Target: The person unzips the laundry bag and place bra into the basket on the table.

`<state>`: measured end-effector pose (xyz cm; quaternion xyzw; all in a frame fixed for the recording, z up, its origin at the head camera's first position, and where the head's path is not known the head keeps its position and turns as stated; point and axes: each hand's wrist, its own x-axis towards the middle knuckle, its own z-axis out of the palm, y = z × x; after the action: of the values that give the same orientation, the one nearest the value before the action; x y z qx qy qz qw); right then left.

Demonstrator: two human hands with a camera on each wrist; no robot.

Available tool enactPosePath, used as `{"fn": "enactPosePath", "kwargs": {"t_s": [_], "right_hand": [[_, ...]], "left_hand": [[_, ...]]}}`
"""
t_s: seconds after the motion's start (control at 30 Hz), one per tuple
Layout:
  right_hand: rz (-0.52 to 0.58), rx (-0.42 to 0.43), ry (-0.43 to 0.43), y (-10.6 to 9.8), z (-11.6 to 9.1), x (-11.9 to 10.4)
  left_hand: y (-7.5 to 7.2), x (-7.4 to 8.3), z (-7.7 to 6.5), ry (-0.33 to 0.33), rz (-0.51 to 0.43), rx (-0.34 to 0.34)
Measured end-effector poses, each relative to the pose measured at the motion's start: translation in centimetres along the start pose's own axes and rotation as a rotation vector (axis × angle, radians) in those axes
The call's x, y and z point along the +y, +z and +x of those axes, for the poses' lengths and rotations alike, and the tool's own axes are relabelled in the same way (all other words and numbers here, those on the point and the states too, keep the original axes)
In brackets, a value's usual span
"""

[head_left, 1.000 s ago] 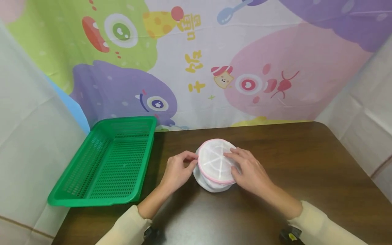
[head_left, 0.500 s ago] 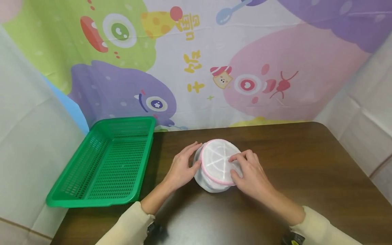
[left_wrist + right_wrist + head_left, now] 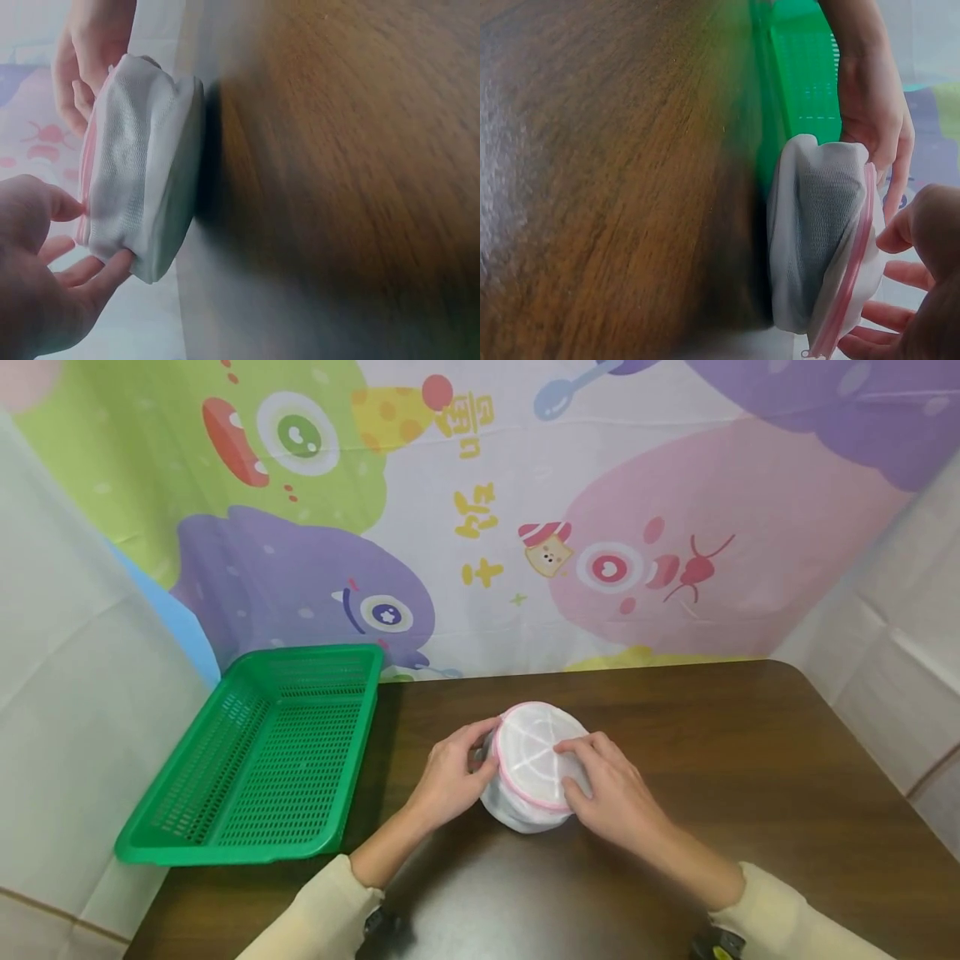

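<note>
At centre frame, the left hand (image 3: 452,774) grips a white mesh pouch (image 3: 528,752) while the right hand (image 3: 611,787), fingers loosely relaxed, touches its top

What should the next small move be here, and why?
With the right hand, perhaps reach for what looks like the zipper pull: it shows untouched at the pink zipper, while the left hand touches the mesh laundry bag.

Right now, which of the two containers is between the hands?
The round, pink-edged white mesh bag, between the left hand and right hand; the green basket stands apart, left of both.
</note>
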<state>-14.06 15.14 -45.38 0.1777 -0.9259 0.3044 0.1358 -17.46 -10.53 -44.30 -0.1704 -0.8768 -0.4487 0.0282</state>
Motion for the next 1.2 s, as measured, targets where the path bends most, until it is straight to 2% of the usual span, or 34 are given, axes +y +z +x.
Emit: {"fn": "enactPosePath", "kwargs": {"t_s": [0.37,0.57,0.87,1.03,1.2], "right_hand": [[0.019,0.022,-0.058,-0.1,1.0,0.3],[0.022,0.034,-0.082,-0.1,1.6,0.4],[0.029,0.016,-0.058,0.1,2.1,0.6],[0.035,0.017,-0.058,0.1,2.1,0.5],[0.041,0.028,-0.07,-0.1,2.1,0.4]], "left_hand": [[-0.2,-0.1,-0.4,0.012,0.054,0.008],[0.0,-0.4,-0.7,-0.001,0.014,0.024],[-0.2,-0.3,-1.3,-0.024,-0.027,0.034],[-0.4,-0.4,-1.6,-0.003,-0.026,0.049],[-0.6,-0.5,-1.5,0.056,0.05,0.102]]}}
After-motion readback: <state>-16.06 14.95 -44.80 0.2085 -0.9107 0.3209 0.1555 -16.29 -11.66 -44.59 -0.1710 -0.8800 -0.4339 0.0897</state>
